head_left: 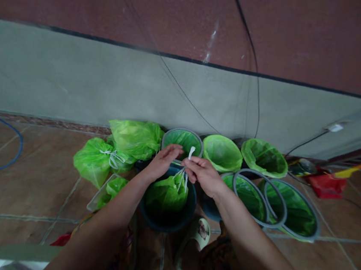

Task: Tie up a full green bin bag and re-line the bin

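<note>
My right hand pinches the white drawstring of a green garbage bag, and a short white end sticks up above the fingers. The bag sits gathered inside a dark trash bin right in front of my feet. My left hand is held on the other side of the string, fingers stretched out and apart from it, with nothing seen in them. Behind the hands stands a grey-rimmed bin lined with the same green plastic.
Left are a tied green bag, a fuller bag and a clear tray. Right are lined bins, loose grey rings and a red dustpan. A blue hose curves across the tiles. Cables hang along the wall.
</note>
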